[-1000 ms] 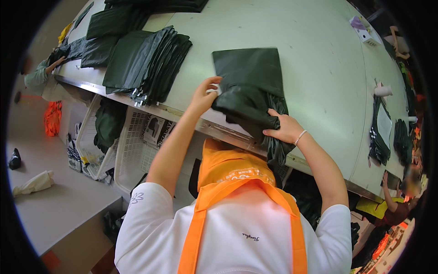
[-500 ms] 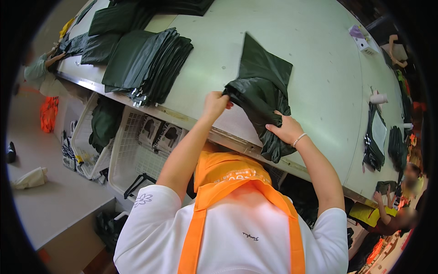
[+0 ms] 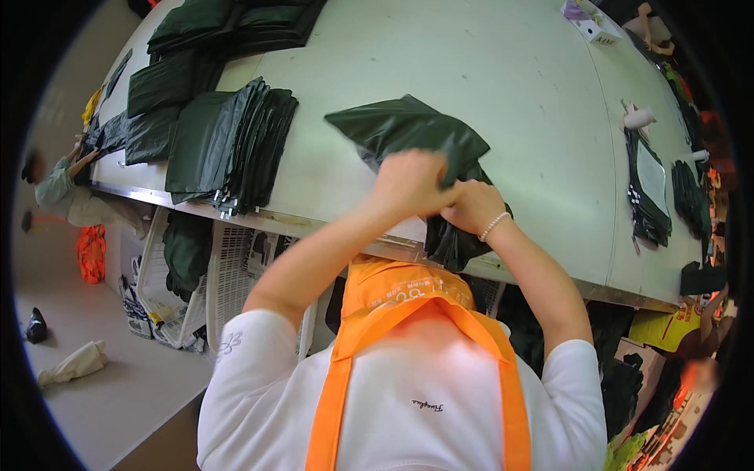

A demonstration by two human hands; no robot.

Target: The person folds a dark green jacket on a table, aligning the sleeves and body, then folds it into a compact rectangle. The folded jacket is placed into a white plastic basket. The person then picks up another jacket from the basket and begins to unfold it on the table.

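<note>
Garment (image 3: pixel 408 129) now bunched at table (image 3: pixel 534 94) near edge | L hand (image 3: pixel 408 182) + R hand (image 3: pixel 471 206) closed together, both gripping cloth | fold in progress.

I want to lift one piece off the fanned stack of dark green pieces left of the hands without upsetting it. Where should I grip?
Probably the top piece's near edge, from the table's front side: the stack fans out there, its edges overhanging the table rim, exposed singly for pinching.

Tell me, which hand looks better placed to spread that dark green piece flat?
Probably the left hand: it grips the dark green piece on the tabletop part. The right hand sits nearer the table edge, by the hanging end.
</note>
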